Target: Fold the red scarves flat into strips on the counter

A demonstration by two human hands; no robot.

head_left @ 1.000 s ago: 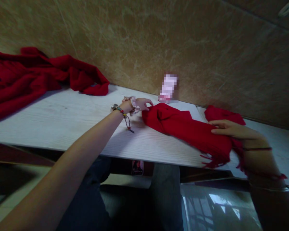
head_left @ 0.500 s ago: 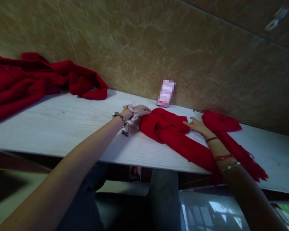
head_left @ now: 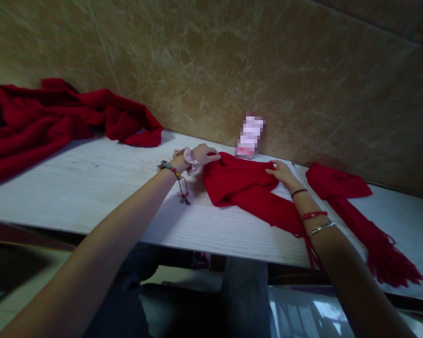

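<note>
Head view is showing the left hand (head_left: 201,152) and right hand (head_left: 284,173) pinching, as far as this dim light is revealing, the red scarf (head_left: 239,180) just in front of the phone (head_left: 251,137), likely straightening its fold, the next move calling for even edges.

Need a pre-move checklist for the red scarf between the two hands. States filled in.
1. Left hand on the middle scarf: ok, fingers at its far left corner.
2. Right hand on the same scarf: ok, fingers at its far right edge. Firmness of grip: cannot tell.
3. Middle scarf smooth and flat: not ok, it is creased and overlaps itself.
4. Its fringe fully on the table: cannot tell, the forearm partly covers it near the front edge.
5. Right-hand scarf apart from the middle one: ok, a gap shows.
6. Pixelated phone-like object not touching the scarf: cannot tell, too close.
</note>
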